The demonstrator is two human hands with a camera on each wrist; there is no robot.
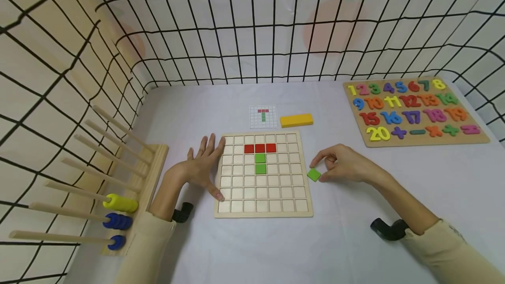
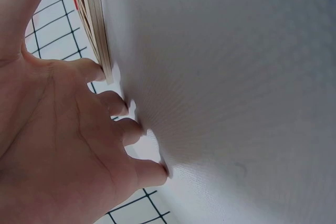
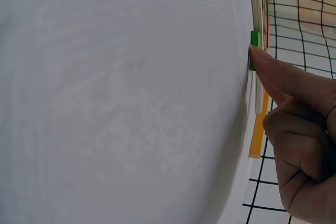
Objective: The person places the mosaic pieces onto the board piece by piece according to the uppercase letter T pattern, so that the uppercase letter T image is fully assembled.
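Observation:
A wooden grid board lies on the white cloth, with three red square tiles in a row and two green tiles in a column under the middle one. My left hand rests with spread fingers along the board's left edge, its thumb on the frame near the lower corner. Just off the right edge, my right hand pinches a loose green square tile between thumb and forefinger. From the side, the right wrist view shows this green tile by the board's edge.
Behind the board lie a printed pattern card and a yellow bar. A number puzzle board lies at the back right. To the left stands a wooden peg rack with yellow and blue beads. Black wire mesh encloses the back and sides.

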